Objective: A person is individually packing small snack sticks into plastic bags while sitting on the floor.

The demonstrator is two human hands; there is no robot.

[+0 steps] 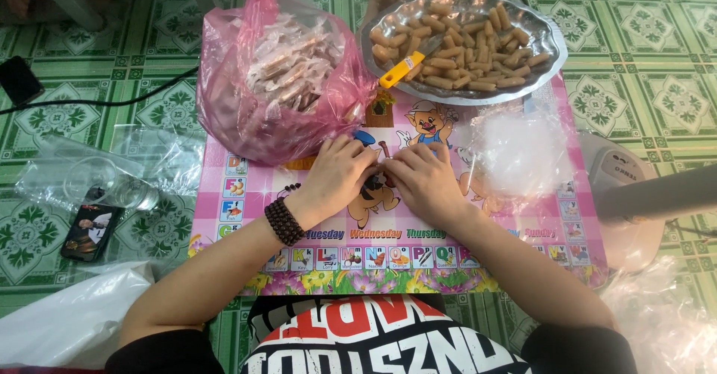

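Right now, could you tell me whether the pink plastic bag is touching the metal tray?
Touching. The head view shows the pink plastic bag bulging against the left rim of the metal tray, with no mat visible between them.

Pink mat [478, 251], on it steel tray [549, 64], pink bag [246, 113]

A pink plastic bag [276, 83] of wrapped sweets sits at my mat's [523, 262] far left corner; a phone's [91, 230] lit screen lies left of it.

whatever the fingers [373, 166] pinch hidden, pink bag [280, 83] contents blurred, white bag [67, 322] cut off
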